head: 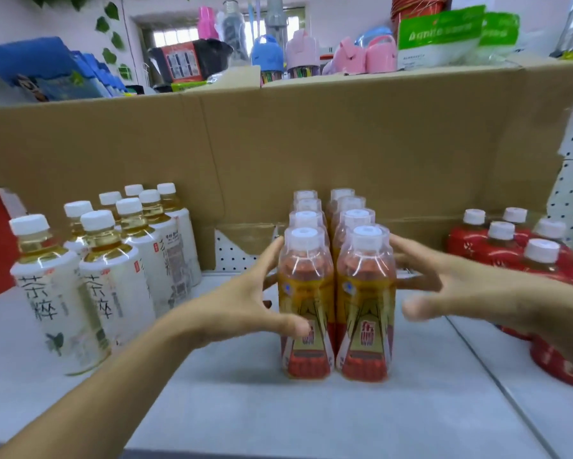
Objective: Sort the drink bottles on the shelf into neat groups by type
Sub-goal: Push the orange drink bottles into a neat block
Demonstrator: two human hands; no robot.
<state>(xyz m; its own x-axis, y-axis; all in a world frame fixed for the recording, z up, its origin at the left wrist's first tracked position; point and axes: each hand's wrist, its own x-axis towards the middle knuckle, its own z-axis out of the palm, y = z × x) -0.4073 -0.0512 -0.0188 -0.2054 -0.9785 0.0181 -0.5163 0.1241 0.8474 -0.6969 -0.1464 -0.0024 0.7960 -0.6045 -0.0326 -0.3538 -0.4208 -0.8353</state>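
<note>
Head view: the left hand (242,303) is spread wide, fingers straight, against the left side of a block of orange-labelled bottles (364,313). Its thumb (288,326) lies on the label of the front-left bottle, and its fingers (268,256) reach along the row behind. The right hand (477,293) mirrors it on the other side, also unclenched. Its fingers (411,246) stretch toward the right-hand row, where contact is hard to judge through blur, and its thumb stands clear of the front bottle. Neither hand curls round anything. Both forearms come in low from the near edge, palms facing each other.

The orange-labelled bottles stand upright in two rows of four at the middle of the grey shelf (278,419). White-labelled bottles (112,293) are grouped on the left and red-labelled bottles (510,256) on the right, each well apart from the middle block. A cardboard sheet (344,137) backs the shelf.
</note>
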